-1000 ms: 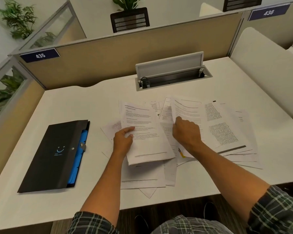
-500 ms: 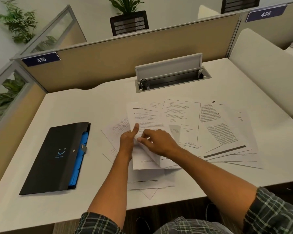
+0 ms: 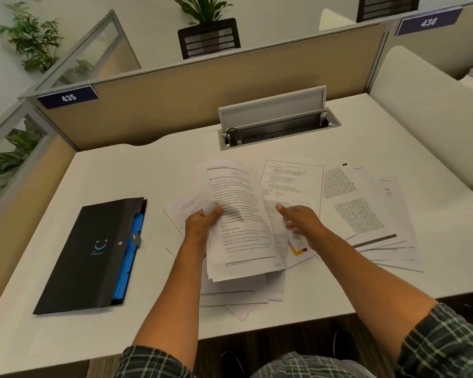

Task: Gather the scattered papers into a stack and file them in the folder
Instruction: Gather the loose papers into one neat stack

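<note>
My left hand (image 3: pixel 201 227) grips a small stack of printed sheets (image 3: pixel 236 222) by its left edge, lifted and tilted above the desk. My right hand (image 3: pixel 301 221) hovers just right of that stack, fingers apart, over the loose papers. More printed sheets (image 3: pixel 366 208) lie fanned across the desk to the right, and others (image 3: pixel 230 294) stick out below the held stack. A black folder (image 3: pixel 93 255) with blue inner pockets lies shut on the left of the desk, apart from the papers.
The white desk (image 3: pixel 325 301) ends at a front edge near me. An open grey cable tray (image 3: pixel 276 126) sits at the back middle. Beige partitions (image 3: pixel 202 99) close the back and left; a white divider (image 3: pixel 426 110) stands right.
My right hand laid a sheet onto the stack, then drew back to the right. My left hand has raised the stack higher and tilted it up.
</note>
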Demonstrator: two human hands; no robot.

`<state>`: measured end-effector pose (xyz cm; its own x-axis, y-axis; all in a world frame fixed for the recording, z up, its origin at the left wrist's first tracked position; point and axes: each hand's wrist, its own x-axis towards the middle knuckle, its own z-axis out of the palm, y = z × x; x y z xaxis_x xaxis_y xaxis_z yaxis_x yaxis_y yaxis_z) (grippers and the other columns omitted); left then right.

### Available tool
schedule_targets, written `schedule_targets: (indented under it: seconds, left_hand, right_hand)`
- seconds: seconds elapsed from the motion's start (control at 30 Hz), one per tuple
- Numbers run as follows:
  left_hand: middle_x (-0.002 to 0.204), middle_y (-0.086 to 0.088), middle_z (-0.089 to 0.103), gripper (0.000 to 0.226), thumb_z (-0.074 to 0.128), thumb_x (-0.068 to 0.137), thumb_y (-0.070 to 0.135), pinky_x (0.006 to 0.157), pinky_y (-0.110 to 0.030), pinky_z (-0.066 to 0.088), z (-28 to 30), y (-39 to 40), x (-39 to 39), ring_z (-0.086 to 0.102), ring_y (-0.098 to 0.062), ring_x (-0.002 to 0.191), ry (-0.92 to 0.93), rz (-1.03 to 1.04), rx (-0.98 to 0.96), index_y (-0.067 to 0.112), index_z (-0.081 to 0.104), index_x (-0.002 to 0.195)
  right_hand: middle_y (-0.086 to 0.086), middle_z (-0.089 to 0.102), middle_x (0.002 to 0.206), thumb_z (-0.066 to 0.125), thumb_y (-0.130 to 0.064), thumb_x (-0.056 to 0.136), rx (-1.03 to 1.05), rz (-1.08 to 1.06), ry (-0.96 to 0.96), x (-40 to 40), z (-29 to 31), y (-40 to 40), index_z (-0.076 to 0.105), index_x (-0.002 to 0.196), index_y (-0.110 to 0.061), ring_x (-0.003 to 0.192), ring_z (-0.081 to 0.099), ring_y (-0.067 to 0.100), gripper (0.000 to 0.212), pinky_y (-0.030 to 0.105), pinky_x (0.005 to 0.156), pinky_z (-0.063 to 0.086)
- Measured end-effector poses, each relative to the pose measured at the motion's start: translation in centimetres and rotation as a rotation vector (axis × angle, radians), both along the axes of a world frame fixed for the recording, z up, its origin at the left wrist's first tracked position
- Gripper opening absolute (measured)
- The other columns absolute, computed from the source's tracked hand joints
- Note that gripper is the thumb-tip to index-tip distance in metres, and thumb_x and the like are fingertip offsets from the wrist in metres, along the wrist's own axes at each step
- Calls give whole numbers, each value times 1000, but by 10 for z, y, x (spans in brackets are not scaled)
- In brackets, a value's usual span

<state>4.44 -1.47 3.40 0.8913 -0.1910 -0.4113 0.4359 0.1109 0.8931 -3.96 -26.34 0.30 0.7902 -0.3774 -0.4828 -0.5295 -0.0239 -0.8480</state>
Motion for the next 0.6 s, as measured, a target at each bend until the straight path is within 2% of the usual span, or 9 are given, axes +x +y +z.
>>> schedule_targets:
  seconds: [0.1, 0.2, 0.3, 0.37, 0.4, 0.5, 0.6]
  left_hand:
    - [108, -21, 75, 27, 79, 82, 15, 77, -46, 63, 5, -3, 0, 75, -35, 89, 20, -17, -51, 1, 74, 105]
    - [111, -23, 74, 34, 81, 79, 17, 84, -55, 61, 7, -5, -1, 73, -40, 96, 22, -42, -87, 0, 73, 108]
    - [114, -25, 72, 42, 84, 72, 17, 91, -61, 56, 8, -7, 0, 71, -44, 103, 10, -52, -116, 0, 73, 109]
    - [115, -25, 72, 44, 85, 71, 17, 91, -62, 55, 10, -8, -1, 71, -45, 103, -18, -72, -96, 1, 73, 110]
    - [114, -24, 73, 44, 85, 71, 19, 90, -62, 56, 11, -9, -2, 71, -45, 101, -29, -74, -82, 1, 73, 109]
    - [110, -21, 75, 48, 84, 70, 31, 84, -59, 59, 12, -10, -2, 72, -43, 98, -62, -64, -47, 3, 71, 107]
    - [109, -23, 74, 51, 82, 67, 46, 86, -59, 58, 15, -11, 0, 70, -46, 101, -62, -56, -12, 5, 71, 95]
  right_hand:
    - [4, 74, 110, 69, -52, 91, 132, 6, -74, -5, 5, -2, 67, 116, -12, 96, 73, 24, 47, 33, 76, 58]
    - [4, 76, 110, 72, -51, 89, 201, -12, -144, -4, 10, 1, 71, 117, -14, 94, 75, 23, 47, 34, 77, 59]
    - [3, 77, 101, 82, -47, 80, 239, -84, -202, 1, 13, 1, 73, 103, -8, 87, 73, 21, 46, 34, 72, 58]
    - [10, 78, 104, 90, -43, 71, 276, -155, -257, 3, 14, 0, 69, 106, 5, 95, 75, 29, 63, 44, 83, 62]
    - [11, 78, 104, 91, -40, 71, 288, -180, -270, 3, 15, 0, 69, 108, 6, 97, 75, 30, 63, 46, 88, 61]
    - [5, 79, 102, 84, -31, 81, 310, -199, -280, 4, 18, -3, 76, 104, -5, 97, 76, 28, 36, 45, 90, 60]
    - [4, 79, 102, 80, -30, 86, 319, -229, -257, 5, 14, -5, 76, 105, -8, 102, 74, 30, 30, 48, 94, 58]
